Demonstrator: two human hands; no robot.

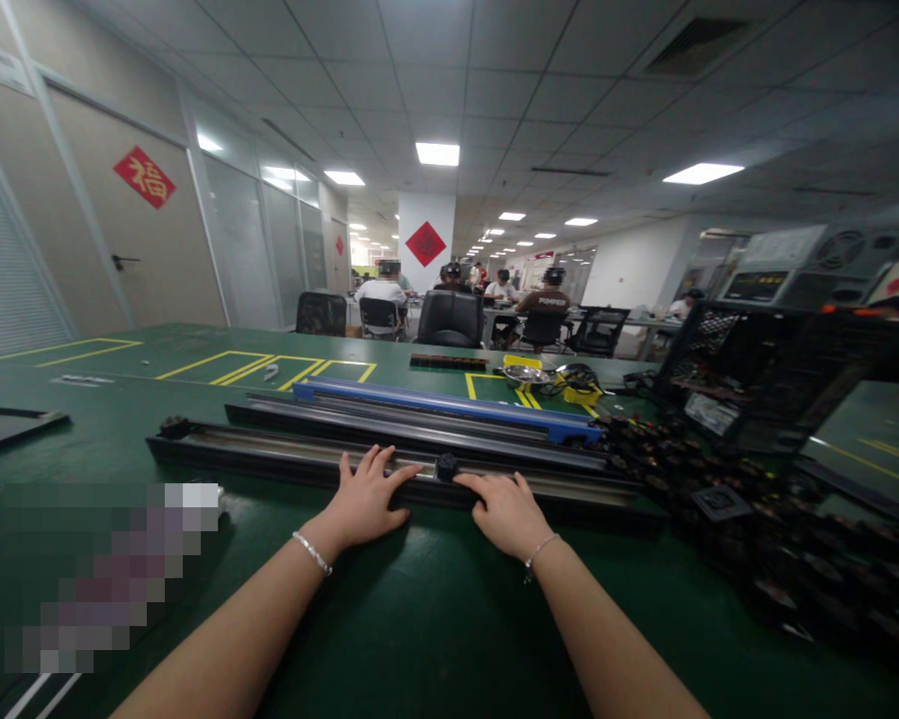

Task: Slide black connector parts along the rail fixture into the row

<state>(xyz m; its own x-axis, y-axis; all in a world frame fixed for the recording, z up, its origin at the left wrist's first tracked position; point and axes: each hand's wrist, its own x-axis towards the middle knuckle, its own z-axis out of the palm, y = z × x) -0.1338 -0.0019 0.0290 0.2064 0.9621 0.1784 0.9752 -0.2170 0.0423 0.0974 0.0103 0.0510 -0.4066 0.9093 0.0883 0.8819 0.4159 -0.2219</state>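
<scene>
A long black channel-shaped rail [232,451] lies across the green table in front of me. My left hand [367,501] rests on its near edge with fingers spread. My right hand [510,511] lies on the same rail, index finger stretched toward a small black block [447,466] set in the channel. That fingertip is at the block's right side; whether it presses on it I cannot tell. The left thumb and index finger are just left of the block. A similar black block [174,427] sits at the rail's left end. Neither hand grips anything.
Behind lie another dark rail [420,436] and a blue rail [435,401]. A heap of black parts [726,529] covers the right side, below an open black case [749,369]. A metal bowl [525,374] stands farther back. A flat dark frame [15,427] lies left.
</scene>
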